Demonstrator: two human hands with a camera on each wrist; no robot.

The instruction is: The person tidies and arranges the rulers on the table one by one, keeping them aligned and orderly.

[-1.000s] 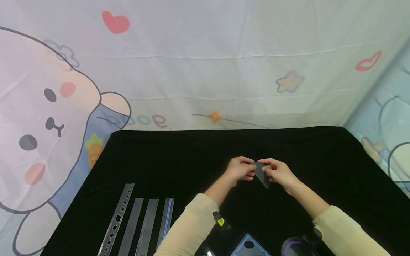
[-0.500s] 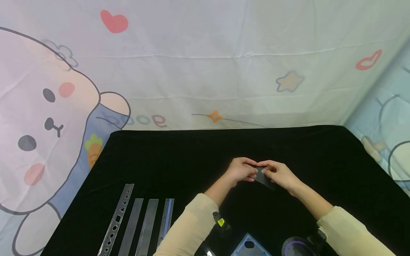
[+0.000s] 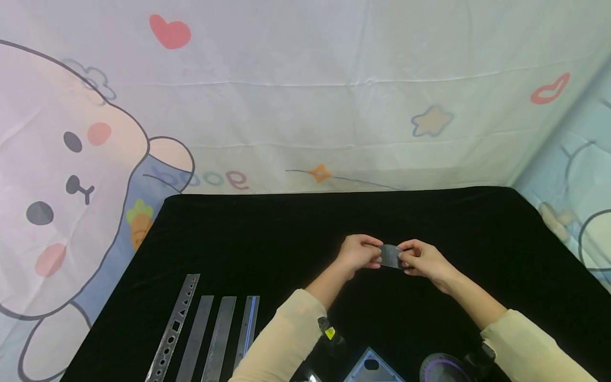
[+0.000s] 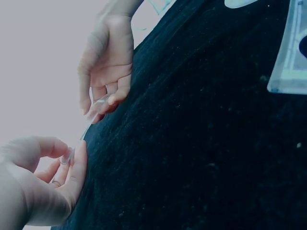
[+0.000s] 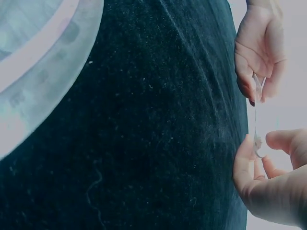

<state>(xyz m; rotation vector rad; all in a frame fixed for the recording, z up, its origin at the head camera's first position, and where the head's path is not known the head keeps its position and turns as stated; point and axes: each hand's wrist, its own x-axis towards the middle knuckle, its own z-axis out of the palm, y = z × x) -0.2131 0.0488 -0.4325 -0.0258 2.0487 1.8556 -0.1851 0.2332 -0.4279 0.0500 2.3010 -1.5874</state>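
Both hands hold a small clear protractor [image 3: 390, 255] above the black cloth, its curved edge upward in the head view. My left hand [image 3: 359, 253] pinches its left end between thumb and fingers. At the right end, my right hand [image 3: 426, 262] pinches it the same way. Seen from the left wrist, the protractor [image 4: 89, 125] is nearly edge-on between the left hand [image 4: 43, 179] and the right hand [image 4: 109, 62]. The right wrist view also shows it as a thin sheet [image 5: 256, 115]. Fingers cover both ends; any markings are too small to read.
On the black cloth [image 3: 267, 228] at left lie a ruler with cut-out shapes [image 3: 173, 326] and several plain strips, including a blue-lined ruler [image 3: 248, 323]. Near the front are a blue-edged set square [image 3: 372, 371] and a round disc with a purple ring [image 3: 441, 367]. A printed curtain [image 3: 305, 106] hangs behind.
The protractor has turned from hanging slanted to lying level between the hands. My right hand has shifted right, away from the left, which has stayed nearly still.
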